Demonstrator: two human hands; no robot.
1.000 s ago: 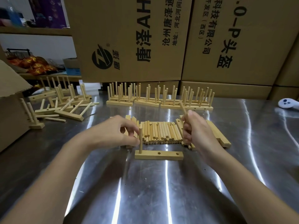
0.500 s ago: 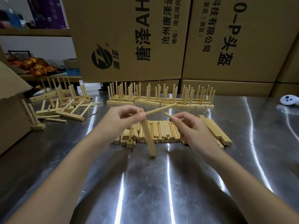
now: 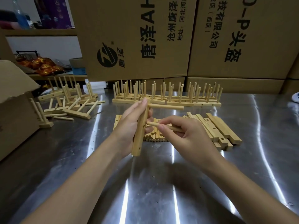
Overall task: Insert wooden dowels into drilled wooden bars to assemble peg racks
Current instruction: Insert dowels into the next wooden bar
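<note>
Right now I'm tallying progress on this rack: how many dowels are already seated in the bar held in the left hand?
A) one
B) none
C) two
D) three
A: the bar in the left hand carries one seated dowel near its top end, while the right hand brings a second dowel to the middle hole, not yet in.

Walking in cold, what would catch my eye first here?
Two hands at centre: the left hand grips a drilled bar with one dowel already in, while the right hand aims a dowel at its middle hole. Behind them stands a row of finished peg racks before big cardboard boxes.
</note>
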